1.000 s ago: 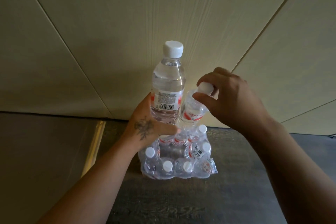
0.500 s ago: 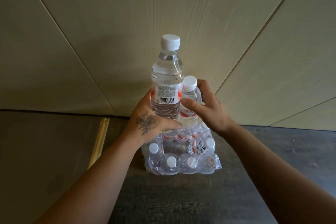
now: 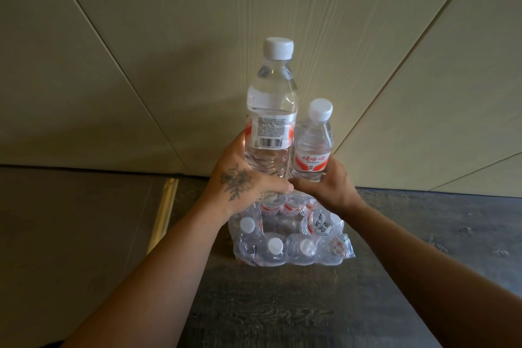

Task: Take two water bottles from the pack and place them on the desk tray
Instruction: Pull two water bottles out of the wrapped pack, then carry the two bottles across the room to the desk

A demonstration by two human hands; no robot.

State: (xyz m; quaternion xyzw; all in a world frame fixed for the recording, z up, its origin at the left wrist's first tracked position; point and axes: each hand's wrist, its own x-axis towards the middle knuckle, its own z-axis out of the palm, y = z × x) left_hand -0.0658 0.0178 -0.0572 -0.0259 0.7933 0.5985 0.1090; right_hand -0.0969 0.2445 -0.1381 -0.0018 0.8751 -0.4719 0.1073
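A clear water bottle (image 3: 271,110) with a white cap and a barcode label stands upright in my left hand (image 3: 240,186), which grips its lower part. A second water bottle (image 3: 312,144), with a red-and-white label, is held upright by its base in my right hand (image 3: 330,186), touching the first bottle's right side. Both bottles hang above the plastic-wrapped pack (image 3: 291,237) of several bottles, which lies on the dark wooden floor. No desk tray is in view.
Pale wood-grain wall panels (image 3: 141,51) rise right behind the pack. A brass-coloured strip (image 3: 163,212) runs along the floor at the left, beside a grey surface (image 3: 70,234). Dark floor (image 3: 282,305) stretches toward me and to the right.
My right hand slid from the second bottle's cap down to its base and stood it upright beside the first bottle. Both bottles have risen a little above the pack.
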